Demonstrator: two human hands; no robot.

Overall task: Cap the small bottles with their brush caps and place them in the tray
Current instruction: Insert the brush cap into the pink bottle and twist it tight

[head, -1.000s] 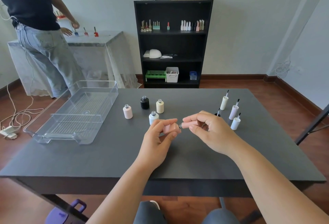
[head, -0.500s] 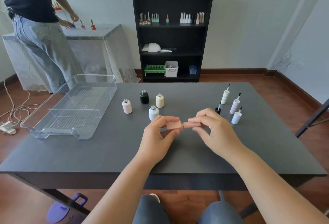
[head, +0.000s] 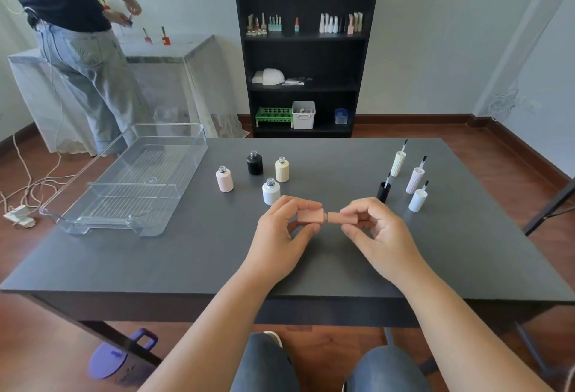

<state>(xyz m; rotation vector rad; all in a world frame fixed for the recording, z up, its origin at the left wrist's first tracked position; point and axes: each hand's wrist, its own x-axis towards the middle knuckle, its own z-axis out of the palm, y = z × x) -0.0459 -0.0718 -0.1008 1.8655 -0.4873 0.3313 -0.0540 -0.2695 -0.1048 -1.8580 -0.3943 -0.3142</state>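
Note:
My left hand [head: 281,236] pinches a salmon-pink bottle [head: 309,216], held sideways above the dark table [head: 186,254]. My right hand [head: 376,232] grips the matching pink brush cap [head: 337,217], pressed onto the bottle's neck with a thin dark gap between them. Several open bottles stand behind: pale pink [head: 224,179], black [head: 254,163], cream [head: 282,170] and white [head: 271,191]. Several brush caps stand upside down at the right: cream [head: 398,163], lilac [head: 415,180], white [head: 418,200] and black [head: 383,191]. The clear tray [head: 133,183] lies at the table's left with nothing in it.
A black bookshelf [head: 306,55] with small bottles and bins stands against the far wall. A person in jeans [head: 77,49] works at a covered side table at the far left. Cables and a power strip [head: 18,215] lie on the floor at the left.
The cap's brush has gone into the pink bottle and the cap now sits against its neck. Both hands stay close together above the table's middle.

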